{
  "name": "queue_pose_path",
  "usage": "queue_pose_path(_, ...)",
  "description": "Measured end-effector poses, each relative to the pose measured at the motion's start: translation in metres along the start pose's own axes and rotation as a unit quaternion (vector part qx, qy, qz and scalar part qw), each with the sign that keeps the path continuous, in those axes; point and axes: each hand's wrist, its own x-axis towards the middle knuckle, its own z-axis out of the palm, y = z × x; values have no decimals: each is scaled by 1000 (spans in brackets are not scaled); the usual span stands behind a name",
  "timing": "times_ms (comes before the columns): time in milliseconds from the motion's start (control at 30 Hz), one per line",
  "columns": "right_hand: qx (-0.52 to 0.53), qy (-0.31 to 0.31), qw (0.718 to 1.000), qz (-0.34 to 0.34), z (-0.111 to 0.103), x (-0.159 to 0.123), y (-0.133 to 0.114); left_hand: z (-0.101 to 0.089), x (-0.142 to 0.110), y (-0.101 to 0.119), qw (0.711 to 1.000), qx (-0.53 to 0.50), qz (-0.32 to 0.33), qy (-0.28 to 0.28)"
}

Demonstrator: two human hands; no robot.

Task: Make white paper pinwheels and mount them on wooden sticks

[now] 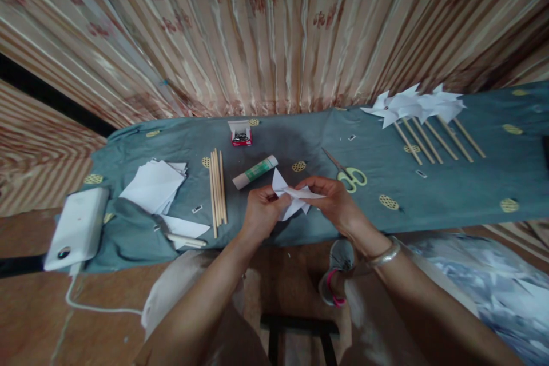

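Between my two hands is a white paper pinwheel (292, 203), its pointed flaps partly folded, above the front edge of the table. My left hand (263, 211) pinches its left side with thumb and fingers. On the other side, my right hand (332, 199) grips a folded flap. Just beyond lies a glue stick (256, 172) with a green label. To the right of my right hand rest scissors (348, 174) with light green handles. Left of the glue stick is a row of several wooden sticks (218, 193).
A small red box (241, 135) stands open at the back. Stacked white paper squares (152, 186) and a knife-like tool (186, 239) lie at left, near a white power bank (78, 226). Finished pinwheels on sticks (414, 107) lie at back right. A curtain (266, 40) hangs behind the table.
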Motion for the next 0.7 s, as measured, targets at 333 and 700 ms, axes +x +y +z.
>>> queue_pose_path(333,-6,-3,1000,-10,-2,2,3,0,0,0,999,32,4,7)
queue_pose_path(700,9,-1,1000,-11,-3,3,6,-2,3,-5,999,33,14,-3)
